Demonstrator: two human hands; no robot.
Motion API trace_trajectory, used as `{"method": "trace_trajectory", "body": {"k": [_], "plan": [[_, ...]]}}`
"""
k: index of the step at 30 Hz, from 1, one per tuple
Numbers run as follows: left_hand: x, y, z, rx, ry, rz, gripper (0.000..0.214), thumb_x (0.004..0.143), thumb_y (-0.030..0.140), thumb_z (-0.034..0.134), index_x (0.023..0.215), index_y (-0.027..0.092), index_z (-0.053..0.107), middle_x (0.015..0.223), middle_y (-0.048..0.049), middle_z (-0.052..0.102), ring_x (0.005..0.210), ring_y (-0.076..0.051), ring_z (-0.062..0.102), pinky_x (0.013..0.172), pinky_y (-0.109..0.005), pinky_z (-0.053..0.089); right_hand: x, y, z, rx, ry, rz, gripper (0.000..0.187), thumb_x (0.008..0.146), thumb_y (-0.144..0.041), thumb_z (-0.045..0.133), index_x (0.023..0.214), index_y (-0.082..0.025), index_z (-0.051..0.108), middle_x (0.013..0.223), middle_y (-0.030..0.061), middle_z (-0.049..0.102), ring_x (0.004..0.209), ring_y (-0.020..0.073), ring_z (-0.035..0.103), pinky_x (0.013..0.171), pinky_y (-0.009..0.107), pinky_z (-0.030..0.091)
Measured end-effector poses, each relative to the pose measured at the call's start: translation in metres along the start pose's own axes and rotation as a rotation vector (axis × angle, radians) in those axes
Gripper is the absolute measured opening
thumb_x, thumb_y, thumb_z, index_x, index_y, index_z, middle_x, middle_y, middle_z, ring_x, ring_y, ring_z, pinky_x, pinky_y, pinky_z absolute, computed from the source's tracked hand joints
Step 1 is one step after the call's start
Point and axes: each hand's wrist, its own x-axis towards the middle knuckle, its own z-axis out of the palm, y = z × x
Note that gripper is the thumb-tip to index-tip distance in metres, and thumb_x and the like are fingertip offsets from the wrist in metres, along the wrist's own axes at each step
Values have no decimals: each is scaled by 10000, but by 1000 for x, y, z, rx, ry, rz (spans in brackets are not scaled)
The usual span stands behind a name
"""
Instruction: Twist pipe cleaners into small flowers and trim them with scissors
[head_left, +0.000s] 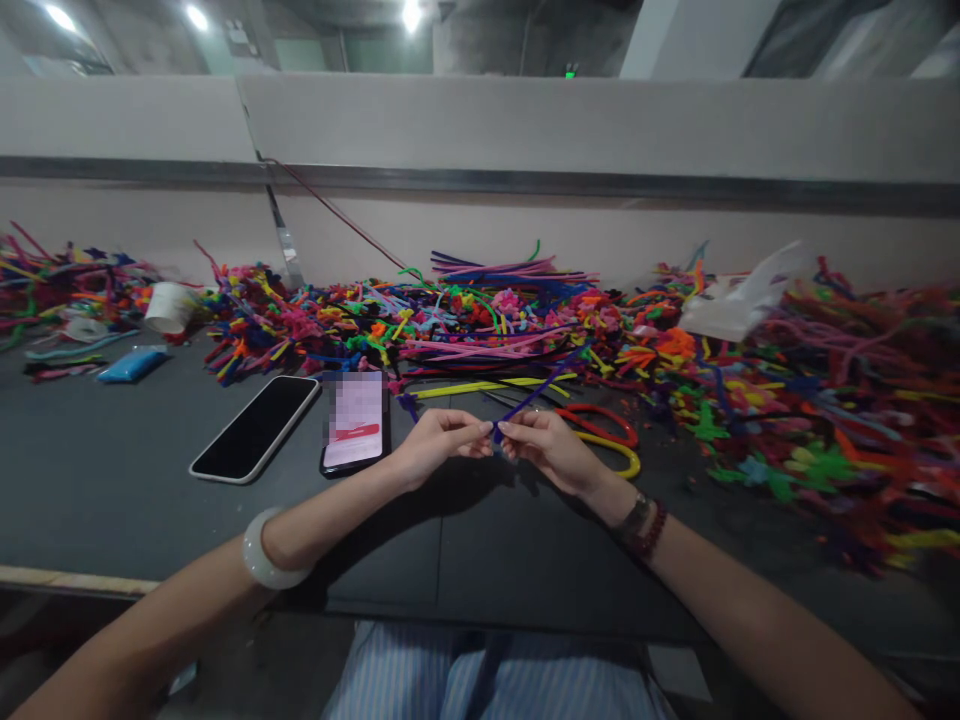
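Note:
Over the dark table, my left hand (445, 440) and my right hand (545, 446) meet almost fingertip to fingertip. Both pinch a purple pipe cleaner (534, 397) between thumb and forefinger. One length of it rises up and to the right from my right fingertips; another purple bit shows behind my left hand. The exact bend between the fingertips is too small to make out. Just beyond the hands lie yellow pipe cleaners (480, 387). Beside my right wrist are a curved red pipe cleaner (611, 418) and a curved yellow one (622, 458).
A dark-screened phone (256, 428) and a lit phone (356, 420) lie left of my hands. Heaps of colourful pipe cleaners (315, 325) line the back against a pale partition (525, 120). A paper cup (169, 308), a blue packet (133, 364) and white plastic (731, 305) sit among them.

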Motion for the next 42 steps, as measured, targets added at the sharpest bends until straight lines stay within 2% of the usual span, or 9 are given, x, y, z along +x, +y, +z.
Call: {"method": "trace_trajectory", "body": {"k": [5,10,13,18,24,28,35,38,42], "plan": [[0,0,1,-23,4,1,287,591,365,688,648,93,618,611,-30,609,576,-93,565,599,-204,439,-1,-2,2,0,7,-10,189,567,-271,728,561,-122,613,517,-14,588,460,62,508,482,188,392],[-1,2,2,75,30,102,279,605,373,672,610,103,603,572,-21,600,565,-101,562,597,-213,439,0,0,1,88,6,52,163,584,-259,720,586,-130,621,530,-19,592,461,50,504,480,173,389],[-1,2,1,106,20,111,275,625,372,657,607,103,598,570,-20,600,556,-98,559,588,-211,435,1,-1,-2,40,-30,66,167,601,-266,710,586,-123,624,528,-14,588,466,55,510,483,178,394],[0,0,-1,89,2,56,259,631,357,660,622,105,602,566,-10,598,537,-84,554,584,-200,434,2,-3,-6,-6,0,-46,175,596,-249,712,732,-151,661,597,-24,604,518,64,519,523,192,410],[2,0,-1,-92,73,-14,262,660,360,642,709,102,628,643,-36,628,587,-73,579,603,-168,435,4,1,-8,-82,45,-165,152,599,-222,709,737,-171,674,626,-16,629,576,86,549,599,222,438],[1,-2,-1,-89,15,-31,287,608,307,697,785,90,635,737,-67,647,665,-105,603,678,-210,457,5,3,-8,-119,65,-218,180,619,-227,694,794,-188,674,653,-16,646,620,103,570,666,251,451],[2,-4,-2,-68,30,15,250,597,306,701,723,100,636,684,-19,626,615,-72,568,643,-184,435,-2,-5,-1,-459,75,-344,140,682,-234,632,801,-169,667,672,0,639,600,122,576,615,256,460],[3,-3,-3,-28,34,24,254,591,329,698,680,100,636,635,-6,608,573,-60,539,608,-178,418,-2,-4,-3,-483,25,-354,129,695,-232,619,797,-168,662,710,7,644,606,120,579,605,248,461],[2,-2,-3,102,-51,23,263,606,345,680,660,91,634,608,-13,601,539,-62,513,569,-185,399,2,-3,-9,-417,-28,-284,142,655,-242,658,752,-139,657,640,0,630,556,104,560,586,241,455]]}}
